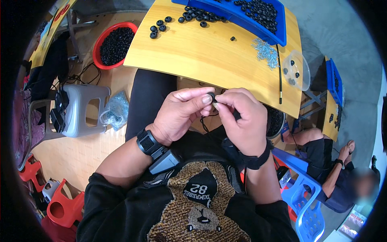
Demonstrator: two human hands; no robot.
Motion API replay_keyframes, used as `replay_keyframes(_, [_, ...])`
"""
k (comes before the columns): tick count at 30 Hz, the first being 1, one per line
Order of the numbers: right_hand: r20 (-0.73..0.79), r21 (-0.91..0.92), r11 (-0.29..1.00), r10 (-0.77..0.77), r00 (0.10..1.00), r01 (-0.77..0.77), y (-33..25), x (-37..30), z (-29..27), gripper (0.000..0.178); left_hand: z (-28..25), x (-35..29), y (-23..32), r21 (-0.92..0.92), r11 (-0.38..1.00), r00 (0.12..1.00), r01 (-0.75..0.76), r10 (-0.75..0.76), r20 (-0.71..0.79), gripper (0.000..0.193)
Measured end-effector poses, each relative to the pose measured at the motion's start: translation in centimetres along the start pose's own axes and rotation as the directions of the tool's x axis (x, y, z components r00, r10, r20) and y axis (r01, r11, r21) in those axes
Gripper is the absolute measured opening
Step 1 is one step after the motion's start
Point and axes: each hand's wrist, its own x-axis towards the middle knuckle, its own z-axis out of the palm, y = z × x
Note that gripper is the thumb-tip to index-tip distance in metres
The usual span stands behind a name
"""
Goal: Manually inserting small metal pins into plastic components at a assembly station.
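Near the table's front edge, my two hands meet in front of my body. Between thumb and fingers, my left hand (183, 109) pinches a small black round part (212, 97), which looks ring-like. My right hand (244, 115) is closed on the same part from the other side, thumb and forefinger pressed together. The fingertips cover much of it, so whether a second small piece is there cannot be made out. On the yellow table (181, 52) beyond lie several loose black round parts (162, 28) and a lone smaller black piece (232, 38).
A blue tray (284, 34) of black parts stands at the back. Beside it are small clear-blue pieces (266, 52), a black rod (280, 80) and a clear plastic tub (305, 72). A red basin (96, 52) sits left; a person (314, 161) sits right.
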Motion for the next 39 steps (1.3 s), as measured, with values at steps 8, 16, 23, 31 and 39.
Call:
replay_keyframes(8, [0.277,0.451,0.795,0.307,0.911,-0.405,1.3,0.4,-0.8,0.009,0.3,0.0,-0.1,0.034,0.999,1.0,0.01,-0.01,-0.006,0.028])
replay_keyframes(16, [0.429,0.529,0.658,0.337,0.838,-0.536,1.3,1.6,-1.2,0.014,0.1,0.2,0.0,0.051,0.999,1.0,0.008,-0.009,0.008,0.029])
replay_keyframes(23, [0.628,0.465,0.629,0.262,0.733,-0.623,1.7,3.1,-2.2,0.031,-0.4,0.6,0.3,0.001,1.0,0.997,-0.022,0.022,0.071,0.038])
replay_keyframes(31, [0.714,0.284,0.921,-0.017,0.7,-0.268,2.2,5.2,-2.7,0.034,-1.2,0.5,0.4,-0.076,0.997,0.984,0.024,-0.01,0.177,0.039])
replay_keyframes(39, [0.715,0.332,0.93,-0.14,0.685,-0.157,2.1,5.2,-1.8,0.027,-1.0,0.4,-0.1,-0.196,0.962,0.951,0.188,-0.128,0.28,0.043])
